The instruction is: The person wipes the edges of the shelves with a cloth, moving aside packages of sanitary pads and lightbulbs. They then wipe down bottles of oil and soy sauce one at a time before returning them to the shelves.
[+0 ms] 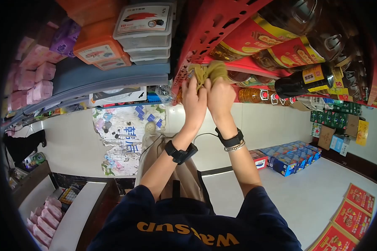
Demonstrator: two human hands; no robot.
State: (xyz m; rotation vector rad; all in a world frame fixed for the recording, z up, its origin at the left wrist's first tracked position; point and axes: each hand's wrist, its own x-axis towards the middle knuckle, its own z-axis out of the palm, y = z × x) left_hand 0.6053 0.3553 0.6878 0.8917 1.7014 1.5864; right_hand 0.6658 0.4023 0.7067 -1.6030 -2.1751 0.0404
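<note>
Both my hands are raised side by side at the end of the red perforated shelf frame (203, 29). A bunched yellow-green cloth (209, 72) is gripped between them. My left hand (194, 102) has its fingers closed on the cloth's left part, near the red upright. Against it, my right hand (220, 98) is wrapped round the cloth's right part. The cloth lies close to the red shelf edge; whether it touches the metal I cannot tell. Large oil bottles (291, 50) with red and yellow labels stand on the shelf to the right.
Stacked clear plastic boxes (144, 37) and orange boxes (98, 50) sit on the blue-grey shelf at upper left. A dark bottle (303, 81) juts out at right. Blue cartons (291, 157) stand on the floor. Part of a person in black (25, 146) shows at far left.
</note>
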